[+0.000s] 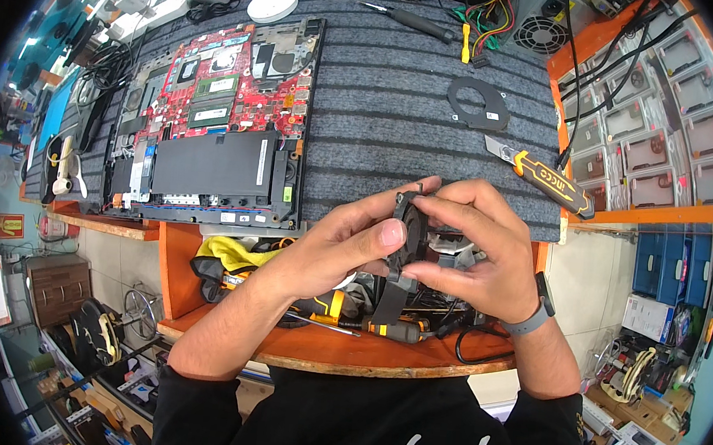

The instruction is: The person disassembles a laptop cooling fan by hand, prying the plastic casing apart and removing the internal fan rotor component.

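Observation:
A small black cooling fan point(412, 232) is held on edge between my hands, above the front edge of the workbench. My left hand point(342, 242) closes on its left side, with the thumb lying against it. The fingers and thumb of my right hand point(490, 251) pinch its upper and lower edges from the right. A dark flap point(389, 300) hangs below the fan. To the left lies an opened laptop base point(300, 145) with a red circuit board point(203, 82) and a black battery point(213, 166). A thin black plate with a round hole point(493, 116) rests beyond my right hand.
An orange-and-black utility knife point(551, 182), blade out, lies on the striped grey mat point(365, 122). Farther back are a screwdriver point(412, 22), a round white disc point(273, 4) and coloured cables point(498, 14). Below my hands, an orange drawer point(362, 357) holds several tools.

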Available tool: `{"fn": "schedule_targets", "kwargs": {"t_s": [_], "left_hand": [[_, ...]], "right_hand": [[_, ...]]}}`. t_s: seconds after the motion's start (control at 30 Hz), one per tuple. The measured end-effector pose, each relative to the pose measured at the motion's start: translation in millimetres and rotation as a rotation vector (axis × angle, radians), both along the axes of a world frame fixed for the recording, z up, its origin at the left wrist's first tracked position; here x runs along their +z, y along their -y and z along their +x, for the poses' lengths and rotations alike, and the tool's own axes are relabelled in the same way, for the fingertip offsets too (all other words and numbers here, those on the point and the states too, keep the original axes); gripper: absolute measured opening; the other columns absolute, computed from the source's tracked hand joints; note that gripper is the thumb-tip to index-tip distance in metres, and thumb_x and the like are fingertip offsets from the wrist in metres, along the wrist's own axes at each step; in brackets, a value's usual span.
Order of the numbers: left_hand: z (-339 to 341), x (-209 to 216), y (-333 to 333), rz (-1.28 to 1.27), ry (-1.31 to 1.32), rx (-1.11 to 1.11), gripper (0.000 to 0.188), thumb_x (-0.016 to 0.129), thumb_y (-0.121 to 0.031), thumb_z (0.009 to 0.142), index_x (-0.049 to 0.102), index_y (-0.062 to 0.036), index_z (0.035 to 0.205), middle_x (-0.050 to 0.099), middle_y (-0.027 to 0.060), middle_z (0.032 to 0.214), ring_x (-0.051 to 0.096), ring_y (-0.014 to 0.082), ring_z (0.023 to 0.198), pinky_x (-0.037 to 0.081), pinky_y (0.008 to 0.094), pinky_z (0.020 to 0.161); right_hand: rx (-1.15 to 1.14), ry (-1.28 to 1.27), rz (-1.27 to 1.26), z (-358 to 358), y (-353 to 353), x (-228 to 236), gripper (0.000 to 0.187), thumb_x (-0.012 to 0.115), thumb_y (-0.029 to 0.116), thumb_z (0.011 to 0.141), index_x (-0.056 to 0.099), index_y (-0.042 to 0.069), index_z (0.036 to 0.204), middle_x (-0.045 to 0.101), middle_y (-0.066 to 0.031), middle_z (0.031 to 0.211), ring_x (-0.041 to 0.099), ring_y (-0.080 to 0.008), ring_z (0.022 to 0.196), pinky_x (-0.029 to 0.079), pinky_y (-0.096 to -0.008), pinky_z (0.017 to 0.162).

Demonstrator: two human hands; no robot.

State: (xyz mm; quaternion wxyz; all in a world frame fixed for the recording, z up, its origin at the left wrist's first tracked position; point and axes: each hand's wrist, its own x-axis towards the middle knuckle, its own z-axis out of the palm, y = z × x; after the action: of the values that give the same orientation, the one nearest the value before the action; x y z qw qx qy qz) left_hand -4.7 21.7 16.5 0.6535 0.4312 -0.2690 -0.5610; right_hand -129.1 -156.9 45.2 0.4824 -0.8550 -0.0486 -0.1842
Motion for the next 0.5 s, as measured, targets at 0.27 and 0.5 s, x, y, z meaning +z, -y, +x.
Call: {"fn": "schedule_targets", "kwargs": {"t_s": [0.27, 0.5], "left_hand": [[-1.3, 3.2, 1.4, -0.033, -0.065, 0.01, 0.091, 0.062, -0.058, 0.095, 0.025, -0.0045, 0.159, 0.05, 0.0132, 0.143, 0.054, 0.0197, 0.126, 0.054, 0.0333, 0.092], [3.1, -0.3, -0.2, 0.03, -0.023, -0.027, 0.094, 0.068, -0.058, 0.091, 0.028, -0.0058, 0.158, 0.054, 0.0105, 0.135, 0.055, 0.0169, 0.118, 0.052, 0.0289, 0.086]], "right_hand": [[-0.024, 0.008, -0.029, 0.3, -0.4, -1.3, 0.059, 0.091, 0.013, 0.066, 0.066, 0.001, 0.118, 0.061, -0.0116, 0.113, 0.063, -0.0268, 0.108, 0.054, -0.0352, 0.091], [-0.023, 0.029, -0.049, 1.0, -0.4, -0.6, 0.059, 0.089, 0.012, 0.067, 0.065, 0.002, 0.119, 0.059, -0.0125, 0.115, 0.063, -0.0223, 0.097, 0.056, -0.031, 0.081]]}}
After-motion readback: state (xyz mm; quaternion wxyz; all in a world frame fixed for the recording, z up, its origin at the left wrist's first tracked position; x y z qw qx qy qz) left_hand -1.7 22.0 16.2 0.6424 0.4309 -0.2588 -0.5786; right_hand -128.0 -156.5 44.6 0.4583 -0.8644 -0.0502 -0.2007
